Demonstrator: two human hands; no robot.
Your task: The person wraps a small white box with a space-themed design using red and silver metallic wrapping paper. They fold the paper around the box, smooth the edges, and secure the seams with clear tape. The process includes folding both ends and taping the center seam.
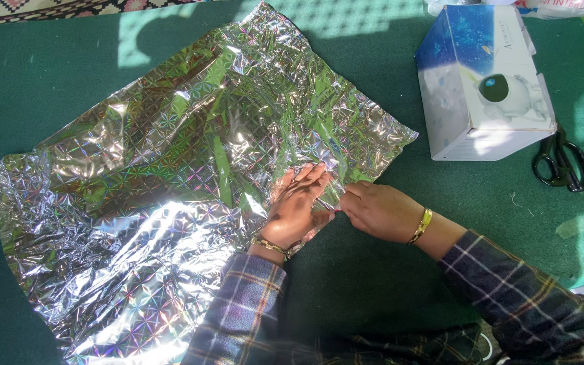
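A large crinkled sheet of shiny holographic silver wrapping foil (163, 189) lies spread on a dark green surface (386, 284). My left hand (295, 206) rests flat on the sheet near its right lower edge, fingers stretched out and pressing it down. My right hand (376, 211) is just right of it, fingers pinched on the edge of the foil where the two hands meet. Both wrists wear gold bangles, and both sleeves are dark plaid.
A white and blue cardboard box (481, 88) with a picture of a small round figure stands at the upper right. Black scissors (562, 162) lie just right of the box. A patterned rug edge (49, 8) shows at the top left.
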